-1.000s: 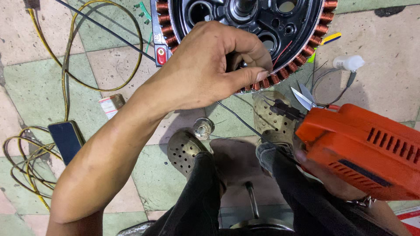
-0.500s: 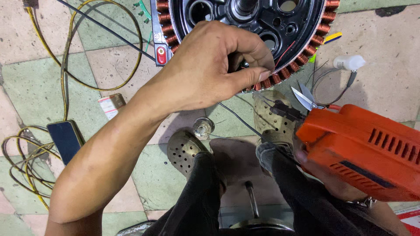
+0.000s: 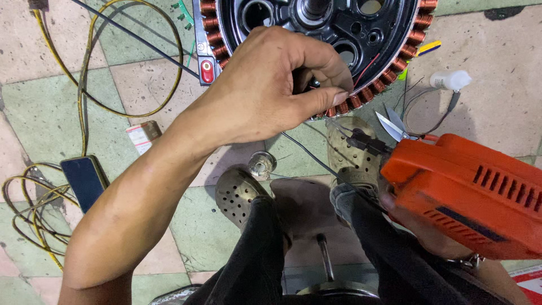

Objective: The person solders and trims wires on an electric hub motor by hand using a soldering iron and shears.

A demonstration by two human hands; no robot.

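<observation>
A round black motor stator (image 3: 395,34) ringed with copper coils lies on the tiled floor at the top. My left hand (image 3: 271,90) reaches over its lower rim, thumb and fingers pinched on thin wires at the coils. My right hand (image 3: 420,231) sits at the lower right, mostly hidden under the orange power tool (image 3: 474,192) it grips. The tool's black nose (image 3: 367,141) points left toward the stator's rim.
Scissors (image 3: 390,125) and a white plug on grey leads (image 3: 451,80) lie right of the stator. A small metal bearing (image 3: 261,165) sits between my perforated clogs (image 3: 237,192). A dark phone (image 3: 84,181), yellow cable loops (image 3: 84,96) and a black cable (image 3: 135,36) lie to the left.
</observation>
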